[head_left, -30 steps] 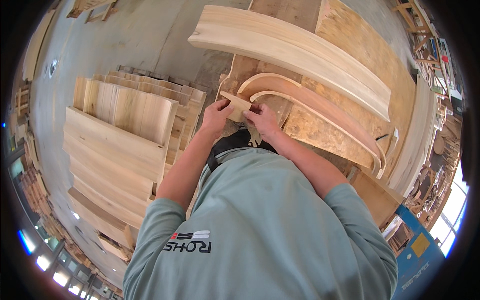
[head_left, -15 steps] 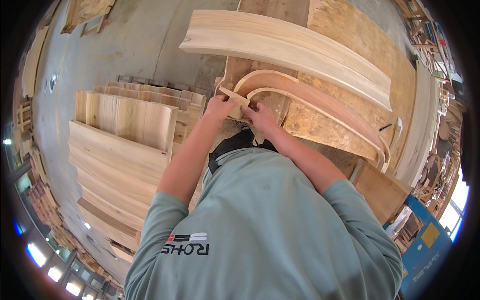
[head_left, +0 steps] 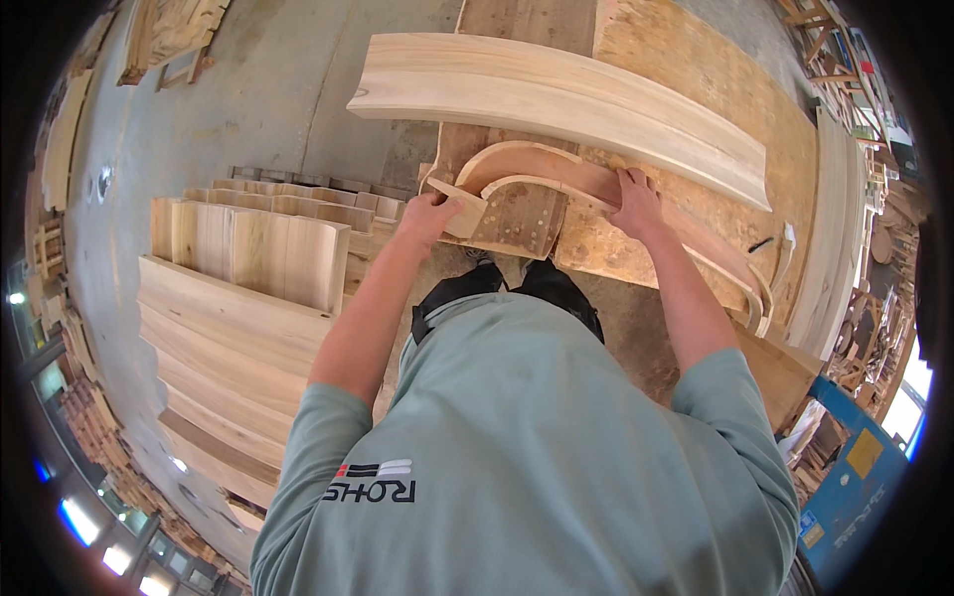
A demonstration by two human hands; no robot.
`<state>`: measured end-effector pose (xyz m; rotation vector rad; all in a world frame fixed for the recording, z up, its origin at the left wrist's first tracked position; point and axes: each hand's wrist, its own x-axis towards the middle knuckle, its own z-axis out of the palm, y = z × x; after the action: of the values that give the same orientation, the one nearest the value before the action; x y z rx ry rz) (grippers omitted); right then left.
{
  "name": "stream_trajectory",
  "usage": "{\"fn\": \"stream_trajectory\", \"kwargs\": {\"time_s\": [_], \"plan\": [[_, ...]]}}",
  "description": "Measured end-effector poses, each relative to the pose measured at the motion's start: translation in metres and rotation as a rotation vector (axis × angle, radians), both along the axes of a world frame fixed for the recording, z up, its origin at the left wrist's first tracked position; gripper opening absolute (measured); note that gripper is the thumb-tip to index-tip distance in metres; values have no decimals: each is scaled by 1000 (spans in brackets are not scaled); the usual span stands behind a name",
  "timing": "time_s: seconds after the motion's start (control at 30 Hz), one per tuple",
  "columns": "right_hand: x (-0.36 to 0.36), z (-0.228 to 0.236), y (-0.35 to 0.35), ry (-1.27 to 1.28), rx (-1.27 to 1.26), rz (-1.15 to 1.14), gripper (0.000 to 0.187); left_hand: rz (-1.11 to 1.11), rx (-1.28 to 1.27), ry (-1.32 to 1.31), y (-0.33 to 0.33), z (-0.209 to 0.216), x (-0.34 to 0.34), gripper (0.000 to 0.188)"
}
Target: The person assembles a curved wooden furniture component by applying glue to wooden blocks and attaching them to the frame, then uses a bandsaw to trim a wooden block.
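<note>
Below the long board lies a curved wooden piece (head_left: 686, 223) with a trough-like hollow between two raised edges, rounded at its left end. At that end, my left hand (head_left: 429, 221) is closed on a small flat pale-tan piece (head_left: 465, 217); I cannot tell if it is wood or a folded sheet. My right hand (head_left: 638, 204) grips the curved piece near its middle, its fingers reaching over the far edge. The long pale board (head_left: 566, 104), shaped along its length, rests just beyond, touched by neither hand.
The worn wooden work surface (head_left: 686, 55) carries both pieces. Stacked pale boards (head_left: 229, 328) stand close to my left. A small dark tool (head_left: 760, 244) lies at the right, near a long pale plank (head_left: 830, 238). A blue machine or cart (head_left: 845, 477) stands at lower right.
My right hand has left the small tan piece and moved right onto the curved wooden piece. My left hand keeps hold of the tan piece, nearly in place.
</note>
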<state>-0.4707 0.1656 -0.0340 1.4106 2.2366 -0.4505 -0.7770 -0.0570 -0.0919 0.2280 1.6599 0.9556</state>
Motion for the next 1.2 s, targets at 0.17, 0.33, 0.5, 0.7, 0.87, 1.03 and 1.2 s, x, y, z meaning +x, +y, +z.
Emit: {"fn": "stream_trajectory", "kwargs": {"time_s": [0.17, 0.33, 0.5, 0.7, 0.87, 1.03, 1.2], "plan": [[11, -7, -6, 100, 64, 34, 91, -2, 35, -111, -7, 8, -9, 45], [26, 35, -27, 228, 141, -6, 87, 17, 178, -202, -23, 39, 3, 47], [51, 65, -37, 300, 250, -1, 84, 20, 371, -342, -21, 69, 22, 48], [87, 85, -25, 315, 248, -26, 81, -16, 400, -295, 9, 101, 58, 43], [145, 79, 7, 272, 211, -2, 72, -215, 299, -65, 35, 100, 95, 40], [185, 81, 33, 259, 136, -5, 76, 90, 361, -222, 48, 87, 165, 29], [227, 78, 50, 251, 132, -3, 73, 138, 370, -251, 62, 75, 209, 30]]}}
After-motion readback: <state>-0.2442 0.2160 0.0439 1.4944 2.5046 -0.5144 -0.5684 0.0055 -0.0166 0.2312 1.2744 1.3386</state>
